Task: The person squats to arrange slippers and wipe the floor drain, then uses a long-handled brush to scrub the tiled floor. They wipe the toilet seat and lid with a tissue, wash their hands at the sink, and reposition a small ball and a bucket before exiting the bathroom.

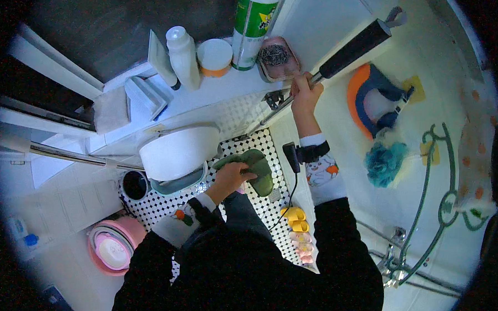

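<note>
My right hand (306, 94) grips the metal pole of a long-handled tool (355, 49) with a black foam grip, which leans from the upper right down toward the wall. Its lower end is not clearly visible. Over the tiled floor, my left hand (230, 179) has its fingers apart above or against a green slipper (261, 170); whether it touches the slipper cannot be told. A white basin (182, 152) stands to the left of this hand, above a grey-green tub (179, 186).
A ledge (218, 85) holds a spray can (254, 30), a white bottle (183, 56) and a soap dish (279, 59). Small yellow slippers (295, 214) lie by the right wall. Pink basins (113, 245) stand lower left. A black cable (291, 199) hangs near my right sleeve.
</note>
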Demonstrator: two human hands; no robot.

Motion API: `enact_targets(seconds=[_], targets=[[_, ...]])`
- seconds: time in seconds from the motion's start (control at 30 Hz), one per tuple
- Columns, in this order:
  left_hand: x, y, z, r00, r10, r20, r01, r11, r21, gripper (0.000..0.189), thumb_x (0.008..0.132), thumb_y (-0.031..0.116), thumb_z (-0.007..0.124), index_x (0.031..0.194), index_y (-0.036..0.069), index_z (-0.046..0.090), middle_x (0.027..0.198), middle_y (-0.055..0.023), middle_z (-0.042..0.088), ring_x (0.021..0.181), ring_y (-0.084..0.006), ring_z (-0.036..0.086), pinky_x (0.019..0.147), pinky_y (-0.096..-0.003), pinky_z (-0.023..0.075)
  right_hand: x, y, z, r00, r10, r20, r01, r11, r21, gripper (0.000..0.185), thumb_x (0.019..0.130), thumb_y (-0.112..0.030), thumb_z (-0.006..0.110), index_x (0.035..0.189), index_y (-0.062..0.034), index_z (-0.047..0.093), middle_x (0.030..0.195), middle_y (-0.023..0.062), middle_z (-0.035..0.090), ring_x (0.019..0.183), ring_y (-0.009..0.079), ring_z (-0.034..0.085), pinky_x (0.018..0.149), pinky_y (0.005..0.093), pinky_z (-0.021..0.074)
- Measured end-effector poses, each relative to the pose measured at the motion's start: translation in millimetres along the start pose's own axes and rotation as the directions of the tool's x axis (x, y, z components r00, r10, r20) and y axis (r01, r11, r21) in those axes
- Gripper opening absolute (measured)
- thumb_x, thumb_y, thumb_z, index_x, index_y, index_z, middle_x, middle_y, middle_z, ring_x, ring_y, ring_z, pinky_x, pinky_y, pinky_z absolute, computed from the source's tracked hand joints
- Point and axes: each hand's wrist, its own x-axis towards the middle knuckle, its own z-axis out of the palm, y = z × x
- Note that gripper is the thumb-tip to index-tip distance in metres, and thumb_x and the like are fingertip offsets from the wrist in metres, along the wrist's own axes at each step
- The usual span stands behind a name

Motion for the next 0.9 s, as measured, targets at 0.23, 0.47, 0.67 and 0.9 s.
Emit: enact_targets(seconds=[0.23,0.47,0.67,0.9], targets=[[-3,4,-1,0.996,-0.076,0.052,0.078,0.996,-0.037,0.054,0.074,0.049,0.066,0.095,-0.001,0.065,0.083,-0.0191,0.064,0.082,-0.0345,0.062,0.076,-0.0418,0.0477,16,7,8,0.999,-0.032,0.021,0.032,0.999,0.004,0.019,0.076,-0.008,0.061,0.064,-0.0071,0.046,0.052,0.0000,0.043,0.041,0.0090,0.038,0.039,0.0249,0.0280],[-16,-6,13,0.996,-0.084,-0.023,0.085,0.996,0.023,0.055,0.074,0.051,0.065,0.094,0.000,0.066,0.091,-0.0181,0.064,0.089,-0.0342,0.060,0.077,-0.0407,0.0473,12,11,6,0.996,-0.085,0.022,0.086,0.996,-0.035,0.021,0.077,-0.009,0.064,0.065,-0.0072,0.047,0.055,-0.0004,0.044,0.046,0.0080,0.039,0.042,0.0248,0.0280],[-20,-9,19,0.980,0.134,-0.150,-0.122,0.989,0.084,0.044,0.076,0.045,0.065,0.089,0.004,0.067,0.075,-0.0137,0.064,0.072,-0.0321,0.062,0.063,-0.0420,0.0484,9,3,-4,0.966,-0.165,0.199,0.177,0.983,-0.047,0.019,0.082,-0.018,0.066,0.081,-0.0041,0.053,0.071,0.0005,0.050,0.064,0.0113,0.046,0.057,0.0260,0.0387],[-20,-1,6,0.983,0.178,-0.053,-0.165,0.968,0.191,0.045,0.074,0.048,0.065,0.095,0.008,0.067,0.088,-0.0142,0.065,0.085,-0.0328,0.061,0.075,-0.0417,0.0471,-121,-11,-86,0.880,-0.044,0.472,0.348,0.736,-0.581,0.027,0.080,-0.016,0.064,0.103,-0.0057,0.054,0.087,0.0117,0.061,0.072,0.0247,0.057,0.066,0.0360,0.0461]])
